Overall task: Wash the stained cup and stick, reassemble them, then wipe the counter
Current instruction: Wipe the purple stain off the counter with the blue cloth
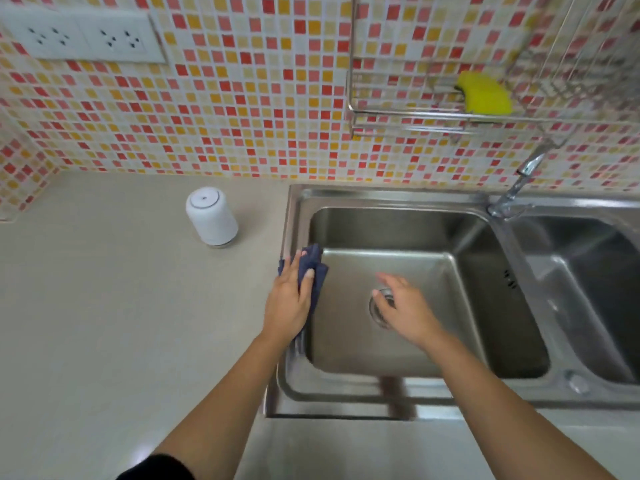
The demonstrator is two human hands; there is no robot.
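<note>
Left hand (287, 303) grasps a dark blue cloth (317, 268) at the left rim of the sink (294, 216); right hand (405, 306), fingers relaxed and holding nothing, hovers over the basin. The white cup (211, 216) stands inverted on the counter (104, 306), at eleven o'clock from the left hand, which is the nearer. The counter surface to be wiped presumably extends toward nine o'clock. The stick is not visible.

Wall: mosaic tiles (242, 98), red, orange, cream.
Power: white sockets (83, 38), upper left.
Rack: wire rack (398, 114) on tiles, holding yellow sponge (485, 93).
Sink: steel sink (381, 197), two basins; tap (519, 181) behind.
</note>
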